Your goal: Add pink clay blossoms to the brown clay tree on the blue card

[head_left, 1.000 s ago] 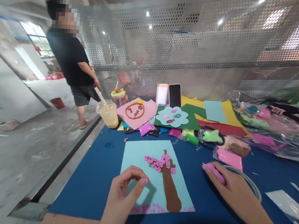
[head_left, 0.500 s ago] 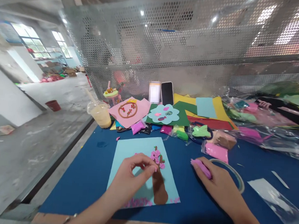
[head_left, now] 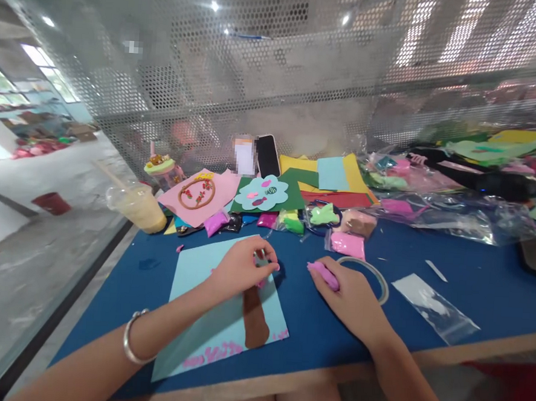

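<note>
A light blue sheet (head_left: 189,298) lies on the dark blue table, bearing a brown clay tree trunk (head_left: 255,321) and pink bits along its lower edge. Over the upper part of the tree hovers my left hand (head_left: 246,266), thumb and fingertips closed on a tiny pink piece (head_left: 276,266); it hides most of the blossoms. To the right of the sheet, my right hand (head_left: 350,296) rests on the table with its fingers round a pink-purple clay lump (head_left: 327,275). A roll of tape (head_left: 381,280) lies just behind and beside that hand.
Clay packets such as a pink one (head_left: 347,245) line the back. Beyond are a pink sheet (head_left: 172,198), a phone (head_left: 269,156) and coloured papers. A drink cup (head_left: 140,208) stands at the left edge, a plastic bag (head_left: 434,307) at the right.
The whole view has shifted, with the table's things now further left. My left hand has moved up and right over the sheet, towards the treetop. My right hand still holds the lump.
</note>
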{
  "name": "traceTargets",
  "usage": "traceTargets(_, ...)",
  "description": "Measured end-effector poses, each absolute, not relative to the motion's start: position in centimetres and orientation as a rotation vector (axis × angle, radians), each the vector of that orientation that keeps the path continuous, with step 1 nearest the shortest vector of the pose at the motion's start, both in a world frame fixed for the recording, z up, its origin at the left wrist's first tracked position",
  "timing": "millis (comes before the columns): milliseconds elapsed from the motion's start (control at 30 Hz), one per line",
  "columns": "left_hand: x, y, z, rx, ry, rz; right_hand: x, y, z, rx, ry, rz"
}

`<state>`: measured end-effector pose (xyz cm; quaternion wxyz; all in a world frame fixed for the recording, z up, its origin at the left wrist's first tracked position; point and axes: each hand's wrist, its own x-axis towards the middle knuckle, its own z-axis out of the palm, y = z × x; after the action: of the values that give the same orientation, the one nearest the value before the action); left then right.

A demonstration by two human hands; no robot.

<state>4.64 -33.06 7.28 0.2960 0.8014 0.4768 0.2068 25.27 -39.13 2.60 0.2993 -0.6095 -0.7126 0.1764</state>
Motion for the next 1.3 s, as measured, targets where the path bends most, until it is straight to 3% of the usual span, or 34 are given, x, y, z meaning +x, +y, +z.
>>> traceTargets(500, 6.5, -32.5, 5.3, 2.701, 1.168, 0.227, 25.4, -38.7, 2.2, -1.664, -1.898, 0.488)
traceTargets(967, 6.1, -32.6, 5.2, 2.27, 1.016, 0.569, 25.6, -38.3, 1.4, -1.585, -1.806, 0.56)
traceTargets(1300, 6.4, -32.7, 5.2, 2.127, 1.094, 0.601, 25.4, -38.2, 1.6, -1.485, -1.697, 0.593)
